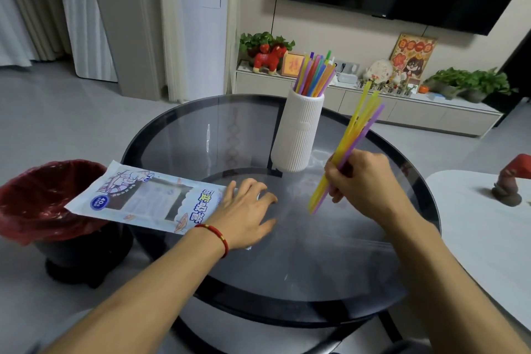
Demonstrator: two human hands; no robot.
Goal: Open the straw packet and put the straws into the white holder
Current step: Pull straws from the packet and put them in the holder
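Note:
A white ribbed holder (297, 135) stands upright at the far middle of the round glass table (287, 276), with several coloured straws (314, 73) sticking out of its top. My right hand (363, 181) grips a bundle of yellow and purple straws (355, 138), tilted up to the right, just right of the holder. The straw packet (143, 198) lies flat at the table's left edge, partly overhanging it. My left hand (247, 213) rests palm down on the packet's open right end, fingers spread.
A bin lined with a red bag (43, 201) stands on the floor left of the table, under the packet's overhang. A white table (488, 224) with a small figurine (508, 184) sits to the right. A TV cabinet with plants and ornaments lines the far wall.

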